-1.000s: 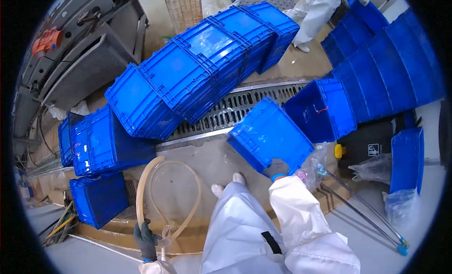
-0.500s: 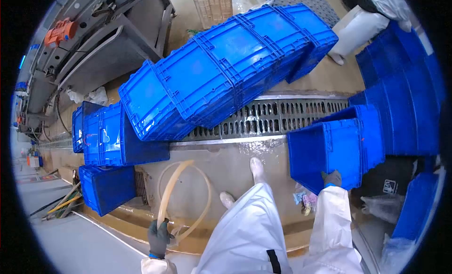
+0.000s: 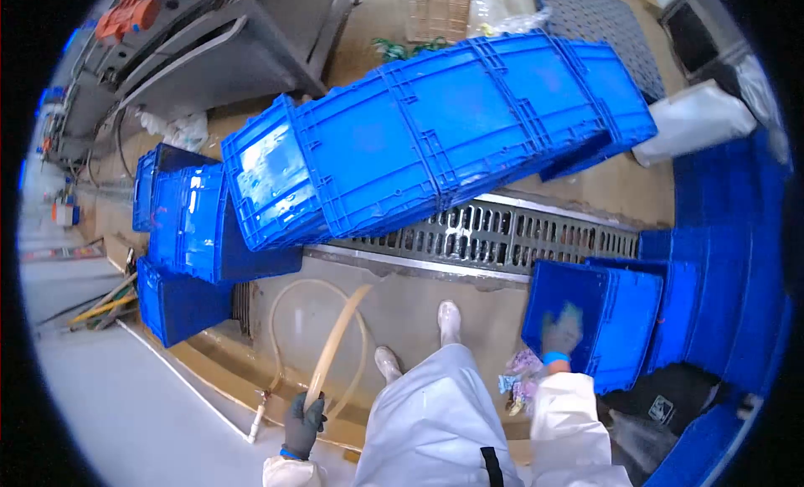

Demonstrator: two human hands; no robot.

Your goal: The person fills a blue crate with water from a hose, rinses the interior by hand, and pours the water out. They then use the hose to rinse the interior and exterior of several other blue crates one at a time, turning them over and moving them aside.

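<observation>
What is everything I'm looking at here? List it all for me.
Long crate stack: one tipped row, blue, across the middle, over the drain.
Left crates: several, blue, at the left on the floor edge.
Right crates: a nested row, blue, along the right side.
Near crate: one, blue, against the right row.
Floor drain grate: one, grey metal, below the long stack.
Hose: one, beige, looped on the wet floor.
Machine: grey, top left.
Boots: two, white.
Left hand: dark glove, holding the hose.
Right hand: gloved, on the near crate.
</observation>
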